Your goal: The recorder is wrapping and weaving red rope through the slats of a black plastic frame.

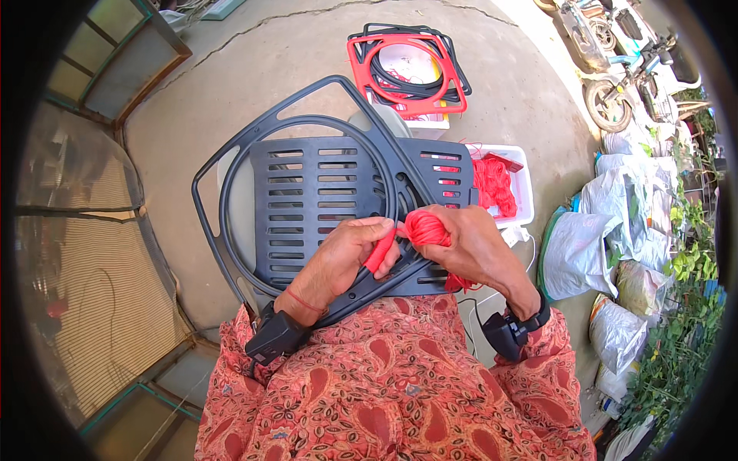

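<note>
- Black plastic frame (pixel 323 192): slatted panel ringed by a round hoop and an outer loop, lying tilted across the lap, near edge under both hands, far end pointing away to the left.
- Red cord bundle (pixel 427 228): tightly wound ball, gripped in the right hand (pixel 473 242) at the frame's near right edge.
- Red strip (pixel 380 252): short, pinched in the left hand (pixel 346 253), touching the bundle.

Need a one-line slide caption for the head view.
Left hand and right hand wind red cord onto a black slatted plastic frame held on the lap, outdoors on concrete.
</note>
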`<state>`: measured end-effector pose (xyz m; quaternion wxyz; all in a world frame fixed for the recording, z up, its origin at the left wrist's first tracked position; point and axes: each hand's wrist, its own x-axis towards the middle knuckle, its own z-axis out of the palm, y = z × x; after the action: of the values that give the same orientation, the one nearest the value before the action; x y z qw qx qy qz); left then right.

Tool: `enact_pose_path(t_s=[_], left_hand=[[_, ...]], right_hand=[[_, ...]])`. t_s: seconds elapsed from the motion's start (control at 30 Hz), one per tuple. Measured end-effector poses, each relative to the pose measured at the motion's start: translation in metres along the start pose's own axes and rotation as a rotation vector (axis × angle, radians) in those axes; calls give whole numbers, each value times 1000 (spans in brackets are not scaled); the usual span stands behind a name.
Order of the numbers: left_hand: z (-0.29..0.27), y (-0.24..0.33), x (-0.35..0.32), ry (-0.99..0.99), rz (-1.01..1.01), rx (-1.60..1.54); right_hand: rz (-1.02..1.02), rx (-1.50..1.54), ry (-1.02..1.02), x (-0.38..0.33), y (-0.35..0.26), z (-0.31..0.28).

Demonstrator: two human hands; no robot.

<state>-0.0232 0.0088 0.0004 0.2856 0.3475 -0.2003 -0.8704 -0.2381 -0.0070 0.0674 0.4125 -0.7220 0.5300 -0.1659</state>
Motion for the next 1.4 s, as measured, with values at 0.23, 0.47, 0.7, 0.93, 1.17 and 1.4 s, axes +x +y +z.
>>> enact_pose_path(t_s=[0.23, 0.47, 0.7, 0.93, 1.17, 1.4], left_hand=[[-5, 3, -3, -7, 21, -51], [-5, 5, -11, 39, -27, 151], [4, 4, -22, 52, 14, 207], [6, -3, -33, 180, 38, 486], [16, 7, -22, 209, 177, 354], [13, 12, -15, 251, 27, 202]], right_hand=[[189, 83, 51, -2, 3, -7], [293, 637, 387, 1, 35, 20], [311, 941, 550, 1, 31, 43], [416, 1083, 616, -8, 11, 47], [378, 1262, 603, 13, 21, 40], [380, 1301, 595, 28, 29, 42]])
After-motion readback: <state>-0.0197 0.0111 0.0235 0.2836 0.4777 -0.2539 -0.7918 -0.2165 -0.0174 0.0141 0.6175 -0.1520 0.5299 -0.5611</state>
